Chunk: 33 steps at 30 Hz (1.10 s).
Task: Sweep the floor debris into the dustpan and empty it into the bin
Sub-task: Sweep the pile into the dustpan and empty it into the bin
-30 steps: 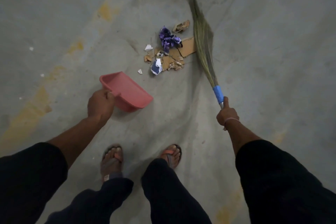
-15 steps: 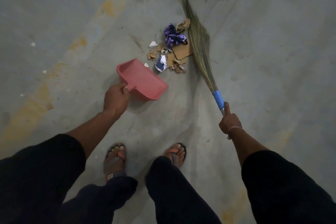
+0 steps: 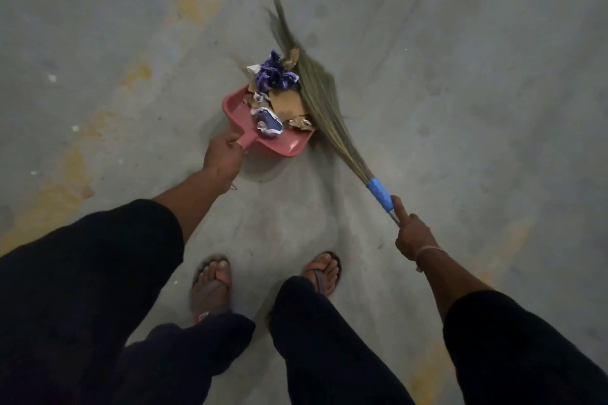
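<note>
We are mid-sweep, we judge — the pile is partly gathered, and nothing has gone to a bin, which is not in view. Our left hand [image 3: 223, 154] is curled round the short handle of the pink dustpan [image 3: 279, 143], whose tray opens away from that grip and seems to sit low on the grey concrete floor [image 3: 460, 108]. Our right hand [image 3: 413, 237] is wrapped round the thin metal handle of the grass broom [image 3: 320, 99], forefinger stretched up along it to the blue tape binding just above the fist. From there the bristles fan out long and soft, pressing against the debris [image 3: 279, 92] on the side away from the pan grip.

The debris lies part inside the tray, part heaped at its far edge: a flat cardboard piece, crumpled purple wrapper, torn white and blue paper scraps — light, springy stuff that may spill. Next, we reckon, one more firm stroke toward the pan handle, holding the tray steady, then a level lift
</note>
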Motion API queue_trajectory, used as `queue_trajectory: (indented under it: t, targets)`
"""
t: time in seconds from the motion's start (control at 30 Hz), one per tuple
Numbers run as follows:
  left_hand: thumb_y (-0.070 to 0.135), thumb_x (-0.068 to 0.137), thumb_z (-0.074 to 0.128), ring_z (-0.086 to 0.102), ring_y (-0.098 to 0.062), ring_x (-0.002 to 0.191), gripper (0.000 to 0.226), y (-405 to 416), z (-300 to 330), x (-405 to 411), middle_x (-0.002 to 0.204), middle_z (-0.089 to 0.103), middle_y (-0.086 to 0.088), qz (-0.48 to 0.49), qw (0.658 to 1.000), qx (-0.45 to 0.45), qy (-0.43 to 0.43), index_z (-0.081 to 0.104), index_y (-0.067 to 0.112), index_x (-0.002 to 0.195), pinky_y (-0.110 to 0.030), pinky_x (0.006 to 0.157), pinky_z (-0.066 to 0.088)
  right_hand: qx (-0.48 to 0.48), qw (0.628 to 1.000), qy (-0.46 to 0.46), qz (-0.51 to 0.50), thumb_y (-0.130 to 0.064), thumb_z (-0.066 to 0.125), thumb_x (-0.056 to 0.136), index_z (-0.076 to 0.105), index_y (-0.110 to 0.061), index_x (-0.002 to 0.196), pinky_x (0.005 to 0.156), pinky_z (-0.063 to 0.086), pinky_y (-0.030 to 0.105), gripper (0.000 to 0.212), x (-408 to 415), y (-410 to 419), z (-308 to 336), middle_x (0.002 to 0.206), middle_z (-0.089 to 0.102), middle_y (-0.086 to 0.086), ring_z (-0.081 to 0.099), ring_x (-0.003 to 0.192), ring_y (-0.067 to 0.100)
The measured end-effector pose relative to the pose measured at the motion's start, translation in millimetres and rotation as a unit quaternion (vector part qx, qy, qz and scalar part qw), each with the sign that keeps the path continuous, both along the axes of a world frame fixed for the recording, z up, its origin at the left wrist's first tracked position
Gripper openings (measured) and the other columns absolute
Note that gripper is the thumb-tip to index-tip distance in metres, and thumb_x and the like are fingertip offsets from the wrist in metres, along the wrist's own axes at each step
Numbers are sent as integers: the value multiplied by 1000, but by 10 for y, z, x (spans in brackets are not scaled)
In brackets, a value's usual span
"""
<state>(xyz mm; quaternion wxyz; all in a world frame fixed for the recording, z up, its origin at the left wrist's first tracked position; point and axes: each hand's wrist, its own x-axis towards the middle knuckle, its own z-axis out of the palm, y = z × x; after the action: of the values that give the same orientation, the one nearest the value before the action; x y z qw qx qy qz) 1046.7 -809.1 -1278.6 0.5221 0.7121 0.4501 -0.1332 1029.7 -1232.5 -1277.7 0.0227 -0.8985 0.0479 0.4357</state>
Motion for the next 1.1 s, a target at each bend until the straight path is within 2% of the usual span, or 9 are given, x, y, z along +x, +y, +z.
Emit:
queue_trajectory:
  t: [0.1,0.17,0.3,0.37,0.5,0.7,0.9,1.1]
  targets:
    - [11,96,51,42,-13,57,23,-39,25,-45,106,68,-16,31,998,-54,2,58,22,115,-26,50,31,36,999,5,24,-5,49,92,-8,-57,152,84,52,45,98,-165,-110,-8,107,51,11,58,85,28]
    - [14,98,52,38,-14,52,22,-33,21,-106,98,66,-12,50,995,-80,14,56,22,118,-23,45,27,52,998,1,34,-3,50,92,-7,-55,153,81,49,41,98,-243,-138,46,105,51,11,56,83,27]
    - [5,97,42,37,-14,50,35,91,-55,-336,96,66,-9,71,991,-106,40,56,22,124,-14,34,23,65,997,-15,46,-2,53,93,-2,-47,157,78,47,38,96,-406,-134,175,104,49,10,53,81,24]
    - [5,97,42,39,-13,53,36,171,-70,-485,98,66,-8,84,989,-110,49,55,21,126,-14,34,24,62,997,-30,45,-3,54,93,-2,-50,156,79,51,40,97,-508,-138,237,104,49,8,53,82,22]
    - [8,101,43,41,-12,55,29,312,-15,-796,104,65,-8,101,986,-126,36,54,24,123,-14,33,25,68,993,-81,50,-1,55,90,-2,-55,154,70,48,41,101,-746,-148,405,97,46,4,47,77,22]
    - [14,103,45,44,-12,56,28,503,138,-1234,116,63,-14,96,984,-150,0,53,21,129,-16,35,28,57,985,-158,41,2,54,91,-1,-52,156,65,47,40,101,-1047,-43,740,93,44,2,43,75,20]
    - [14,102,50,45,-13,57,24,639,188,-1667,114,63,-19,99,984,-148,-22,54,23,124,-17,36,30,84,980,-177,24,3,53,93,1,-49,157,69,41,37,97,-1086,173,919,100,43,4,44,81,22]
    - [13,103,49,45,-13,58,22,819,8,-1931,107,61,-12,121,981,-145,-33,55,23,121,-17,36,30,89,977,-184,54,2,54,93,-3,-52,156,70,46,40,100,-1009,334,777,98,43,3,43,79,20]
